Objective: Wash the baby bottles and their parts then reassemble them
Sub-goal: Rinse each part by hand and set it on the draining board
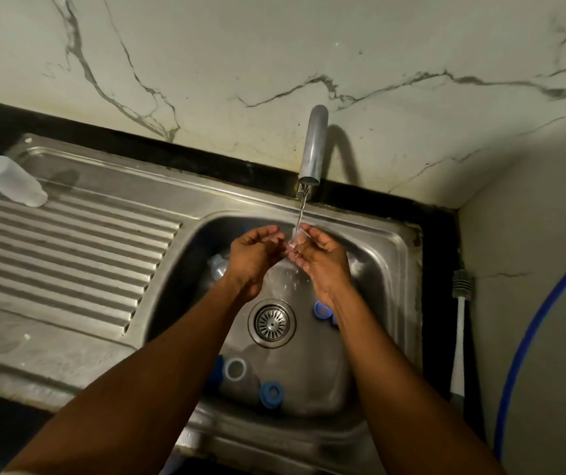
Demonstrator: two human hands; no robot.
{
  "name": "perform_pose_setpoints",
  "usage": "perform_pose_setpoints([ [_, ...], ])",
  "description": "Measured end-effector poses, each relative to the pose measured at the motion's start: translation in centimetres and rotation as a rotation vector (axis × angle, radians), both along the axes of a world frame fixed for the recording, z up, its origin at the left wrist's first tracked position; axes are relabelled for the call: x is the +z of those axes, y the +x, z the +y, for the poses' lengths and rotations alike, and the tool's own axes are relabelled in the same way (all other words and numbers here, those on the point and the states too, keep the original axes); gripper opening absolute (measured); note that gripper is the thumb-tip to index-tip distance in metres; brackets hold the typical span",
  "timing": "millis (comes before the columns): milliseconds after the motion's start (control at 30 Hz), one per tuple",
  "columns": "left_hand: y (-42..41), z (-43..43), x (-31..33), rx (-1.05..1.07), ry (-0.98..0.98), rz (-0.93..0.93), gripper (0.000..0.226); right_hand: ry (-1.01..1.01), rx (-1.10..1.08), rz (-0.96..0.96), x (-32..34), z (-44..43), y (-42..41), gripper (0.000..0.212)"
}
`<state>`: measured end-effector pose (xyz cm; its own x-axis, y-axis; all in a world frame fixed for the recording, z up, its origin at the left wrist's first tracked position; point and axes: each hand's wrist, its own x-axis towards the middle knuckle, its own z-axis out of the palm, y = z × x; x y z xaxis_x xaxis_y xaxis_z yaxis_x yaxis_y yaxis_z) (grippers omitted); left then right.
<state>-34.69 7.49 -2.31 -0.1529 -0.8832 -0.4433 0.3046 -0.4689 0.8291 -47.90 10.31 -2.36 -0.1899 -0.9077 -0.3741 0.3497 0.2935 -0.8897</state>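
A small clear bottle part (298,238) is held at the centre of the frame, directly under a thin stream of water (301,210), and is gripped by the curled fingertips of the right hand (322,260). The left hand (252,255) is raised just beside it with its fingers curled toward the part; whether they touch or grip it cannot be told. The water is delivered from a curved steel tap (314,145) above the hands. Below the hands, in the stainless steel sink basin (399,255), a clear plastic bottle (238,373) is seen lying at lower centre between two blue screw rings (271,394), and a third blue ring (322,310) lies right of the round drain strainer (272,323). Another clear bottle (218,265) is partly hidden behind the left wrist. At the upper left, a frosted clear cap (10,181) is stood on the ribbed steel drainboard (69,255). At the right edge, a white-handled bottle brush (459,337) and a blue hose (531,320) are seen.
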Motion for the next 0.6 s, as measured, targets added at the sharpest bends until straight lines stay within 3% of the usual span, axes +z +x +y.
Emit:
perform_pose_setpoints([
  [100,0.0,0.5,0.5,-0.019,-0.016,-0.057,0.02,0.001,0.021,0.148,0.1,0.2,0.6,0.021],
  [167,0.0,0.8,0.8,-0.03,-0.023,-0.082,0.018,0.052,-0.026,0.117,0.2,0.2,0.5,0.022],
  [400,-0.3,2.8,2.7,-0.161,-0.126,-0.317,0.025,0.292,0.109,0.081,1.6,1.1,-0.2,0.01],
  [500,0.0,4.3,3.1,-0.118,-0.105,-0.324,0.009,0.312,0.207,0.139,3.0,1.6,-0.5,0.005],
  [600,0.8,6.3,4.6,-0.049,-0.119,-0.29,0.019,0.243,0.351,0.249,5.4,2.6,-0.3,0.01],
])
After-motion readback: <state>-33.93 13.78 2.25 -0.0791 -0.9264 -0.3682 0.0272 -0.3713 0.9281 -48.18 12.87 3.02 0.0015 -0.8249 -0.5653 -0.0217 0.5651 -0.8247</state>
